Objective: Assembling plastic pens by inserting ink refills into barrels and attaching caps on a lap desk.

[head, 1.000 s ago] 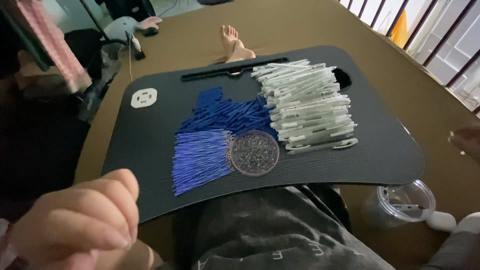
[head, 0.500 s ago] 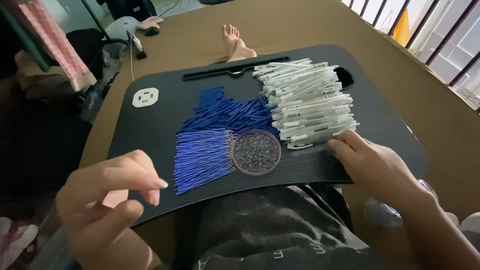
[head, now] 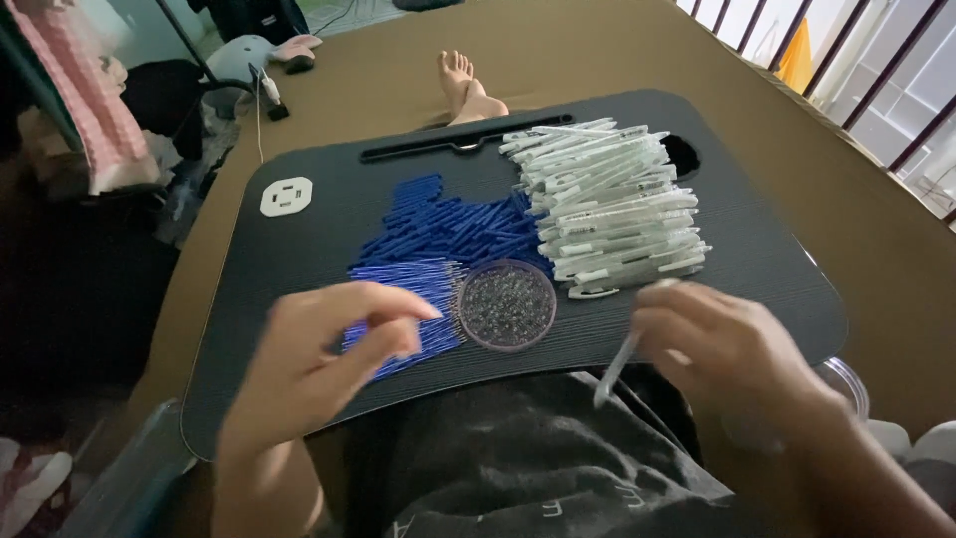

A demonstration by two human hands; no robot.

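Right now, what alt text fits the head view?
Right hand holds a clear pen barrel over a black lap tray; left hand hovers above thin blue refills, beside a round dish and stacked barrels.

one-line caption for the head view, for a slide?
Right hand holds a clear pen barrel over a black lap tray; left hand reaches blue refills.

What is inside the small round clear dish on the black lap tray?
The small round clear dish holds many tiny dark, glinting pieces, too small to identify. Nothing covers it; the left hand hovers beside it over thin blue refills.
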